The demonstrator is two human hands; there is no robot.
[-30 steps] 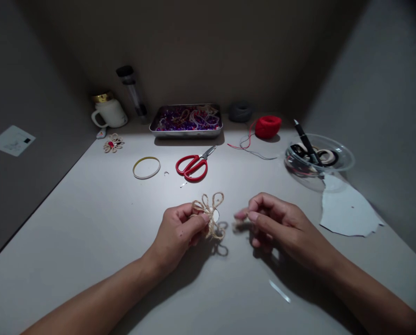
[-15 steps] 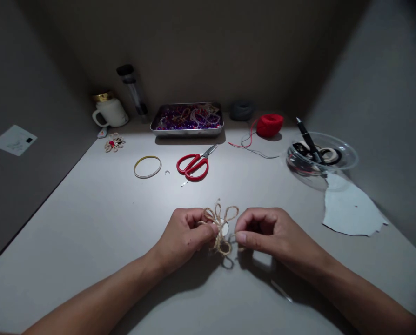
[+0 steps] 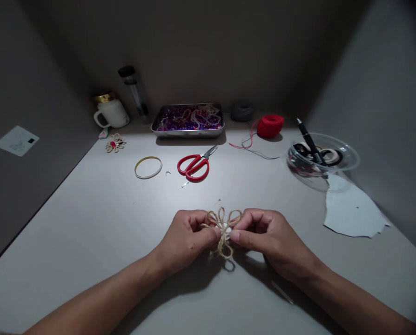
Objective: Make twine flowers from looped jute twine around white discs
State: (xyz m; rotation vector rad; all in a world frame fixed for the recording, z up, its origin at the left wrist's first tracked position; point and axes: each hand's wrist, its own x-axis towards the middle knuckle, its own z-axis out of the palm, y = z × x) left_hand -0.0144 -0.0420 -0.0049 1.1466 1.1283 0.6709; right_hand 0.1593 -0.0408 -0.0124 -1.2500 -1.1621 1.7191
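Nearest us, a thin pale strip [image 3: 282, 292] lies on the table [image 3: 89, 242], just below our right wrist. Beyond it, raised a little above the tabletop between our two hands, is the twine flower [image 3: 224, 228], its loops spread around a small white disc [image 3: 228, 236]. Our left hand [image 3: 190, 237] is closed in a pinch on the flower's left side, the thumb lying over its middle. Our right hand [image 3: 271, 237] is closed too, thumb and forefinger drawn together on the flower's right edge; we cannot tell whether a separate bit of twine sits between them. The flower's shadow falls on the table just below it.

To our right lies a torn piece of white paper [image 3: 349, 209]. Past our hands we see red-handled scissors [image 3: 195, 164], with a slim ring [image 3: 148, 177] to their left. A clear bowl [image 3: 352, 160] stands on the right, a black pen [image 3: 310, 142] leaning in it. Farther left, near a white mug [image 3: 113, 114], is a second flower [image 3: 115, 143] with a red centre. At the back we have red yarn [image 3: 270, 126], grey yarn [image 3: 242, 112] and a metal tray [image 3: 189, 134] of beads.
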